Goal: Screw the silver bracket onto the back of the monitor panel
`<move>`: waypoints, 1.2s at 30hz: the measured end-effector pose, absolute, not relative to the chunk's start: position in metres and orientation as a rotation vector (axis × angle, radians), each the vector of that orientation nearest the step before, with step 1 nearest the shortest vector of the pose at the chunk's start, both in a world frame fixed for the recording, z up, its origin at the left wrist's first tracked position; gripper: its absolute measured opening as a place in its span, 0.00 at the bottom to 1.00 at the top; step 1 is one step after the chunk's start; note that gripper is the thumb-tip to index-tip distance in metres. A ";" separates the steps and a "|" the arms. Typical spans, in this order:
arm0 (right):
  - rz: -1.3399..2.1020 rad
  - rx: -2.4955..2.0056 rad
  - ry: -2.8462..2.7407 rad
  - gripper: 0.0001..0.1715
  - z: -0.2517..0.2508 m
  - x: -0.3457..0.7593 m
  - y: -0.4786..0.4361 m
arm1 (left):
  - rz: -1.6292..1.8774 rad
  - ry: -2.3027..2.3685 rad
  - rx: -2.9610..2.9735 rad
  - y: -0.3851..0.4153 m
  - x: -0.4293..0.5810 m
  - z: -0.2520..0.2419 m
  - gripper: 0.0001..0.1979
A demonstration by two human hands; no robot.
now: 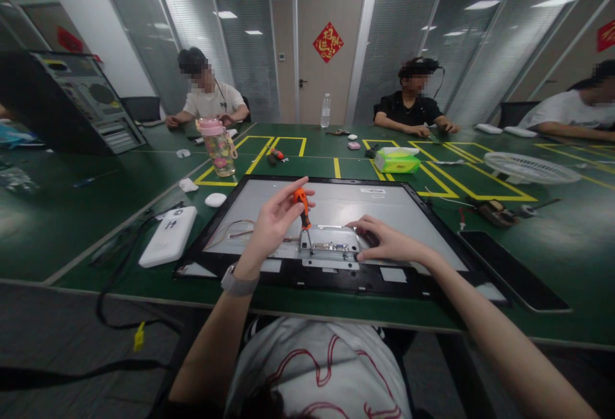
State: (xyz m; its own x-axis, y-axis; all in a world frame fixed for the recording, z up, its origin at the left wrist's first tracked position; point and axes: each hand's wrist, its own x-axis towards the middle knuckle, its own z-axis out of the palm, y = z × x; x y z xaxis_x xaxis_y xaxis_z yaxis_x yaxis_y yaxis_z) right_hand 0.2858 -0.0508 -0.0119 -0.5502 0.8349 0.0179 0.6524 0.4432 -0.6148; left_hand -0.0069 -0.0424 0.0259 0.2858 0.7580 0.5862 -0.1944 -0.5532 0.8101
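Observation:
An orange and black screwdriver [302, 206] stands nearly upright in my left hand [278, 217], gripped between thumb and fingers. Its tip points down at a metal bracket [331, 259] with a row of connector ports. My right hand [382, 239] rests at the bracket's right end, thumb and fingers curled around that edge. Beneath both lies a monitor panel [408, 204], grey back upward, inside a black frame. Thin cables [230, 233] run across the panel to the left of the bracket.
A white power bank [168, 236] and a pink-lidded bottle [218, 150] stand left. Right lie a black phone-like slab [514, 271] and a white fan grille [531, 168]. Behind the panel is a green tissue pack [396, 161]. A computer case [72, 102] stands far left. Several people sit opposite.

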 end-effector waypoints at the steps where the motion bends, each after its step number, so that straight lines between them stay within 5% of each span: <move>1: 0.807 -1.271 -2.381 0.42 -0.012 0.286 -0.051 | 1.461 0.574 1.726 -0.042 -0.006 0.026 0.21; 36: 0.811 -1.256 -2.372 0.42 -0.011 0.286 -0.051 | 1.632 0.797 1.794 -0.042 -0.007 0.028 0.15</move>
